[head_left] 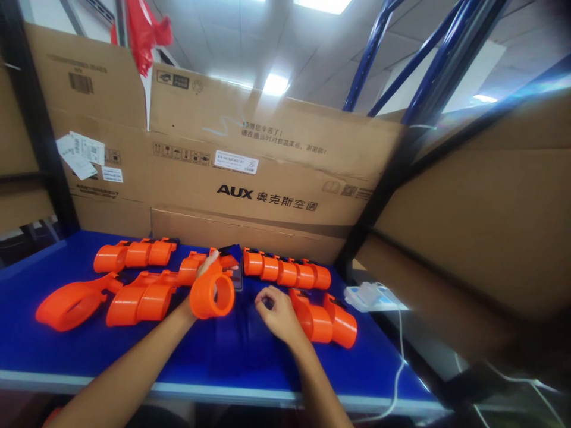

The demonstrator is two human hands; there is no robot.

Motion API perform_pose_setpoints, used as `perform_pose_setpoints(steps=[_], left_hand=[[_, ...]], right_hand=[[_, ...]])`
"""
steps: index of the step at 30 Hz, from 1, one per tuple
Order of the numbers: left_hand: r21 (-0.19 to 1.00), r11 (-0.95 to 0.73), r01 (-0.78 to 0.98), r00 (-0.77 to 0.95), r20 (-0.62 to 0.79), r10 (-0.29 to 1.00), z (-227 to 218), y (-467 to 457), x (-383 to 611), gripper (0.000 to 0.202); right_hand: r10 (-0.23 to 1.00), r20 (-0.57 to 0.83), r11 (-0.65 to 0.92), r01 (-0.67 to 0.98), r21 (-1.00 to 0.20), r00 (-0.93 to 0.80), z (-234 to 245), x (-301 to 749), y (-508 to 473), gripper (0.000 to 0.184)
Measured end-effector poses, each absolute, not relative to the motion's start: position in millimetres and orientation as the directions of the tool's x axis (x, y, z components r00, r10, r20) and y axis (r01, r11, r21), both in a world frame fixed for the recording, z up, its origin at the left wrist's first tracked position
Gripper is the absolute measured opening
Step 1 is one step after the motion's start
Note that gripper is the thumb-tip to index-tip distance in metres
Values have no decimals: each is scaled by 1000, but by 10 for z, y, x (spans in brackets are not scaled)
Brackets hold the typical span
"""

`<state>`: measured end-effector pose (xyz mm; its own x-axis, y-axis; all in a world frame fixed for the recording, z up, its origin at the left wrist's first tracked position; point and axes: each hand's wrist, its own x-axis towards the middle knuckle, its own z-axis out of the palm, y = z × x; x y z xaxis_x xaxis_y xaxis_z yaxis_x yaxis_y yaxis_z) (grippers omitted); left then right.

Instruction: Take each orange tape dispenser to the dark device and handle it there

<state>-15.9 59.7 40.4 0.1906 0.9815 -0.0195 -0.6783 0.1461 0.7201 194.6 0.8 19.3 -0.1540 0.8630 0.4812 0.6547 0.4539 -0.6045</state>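
Observation:
My left hand point(206, 268) grips an orange plastic ring-shaped part point(212, 294) and holds it just above the blue table top point(250, 356). My right hand point(277, 312) rests on the blue surface with its fingers curled in; what they pinch, if anything, is too small to make out. It lies right beside an orange ribbed part point(328, 321). A dark flat object point(236, 274) lies behind the ring.
More orange ribbed parts lie along the back point(288, 271), at far left point(134, 254) and in front of that point(140, 300), plus a looped one point(71, 303). Large cardboard boxes point(267, 172) wall the back and right. A white power strip point(370, 295) with cable sits at the table's right edge.

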Motion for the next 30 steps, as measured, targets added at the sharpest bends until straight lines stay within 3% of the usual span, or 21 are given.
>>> perform_pose_setpoints(steps=[4,10,14,18,24,30], left_hand=[[730,135,-670,185,-11,983,380,578,-137,39],[849,-45,-527,126,130,984,347,549,-119,38],[893,-147,-425,126,219,967,377,529,-122,38],[882,-221,-416,102,286,953,387,498,-110,37],[890,-257,-376,99,314,944,350,488,-72,42],[890,-169,-422,106,234,966,392,424,-18,45]], right_hand=[[824,563,445,697,-563,-71,181,1987,34,13],[840,543,450,553,-701,4,255,1892,158,22],[801,584,580,416,-700,-132,539,1686,249,41],[758,596,648,413,-640,-266,642,1571,324,58],[729,684,629,417,-656,-26,432,1517,364,44],[690,722,618,553,-558,-42,383,1514,323,41]])
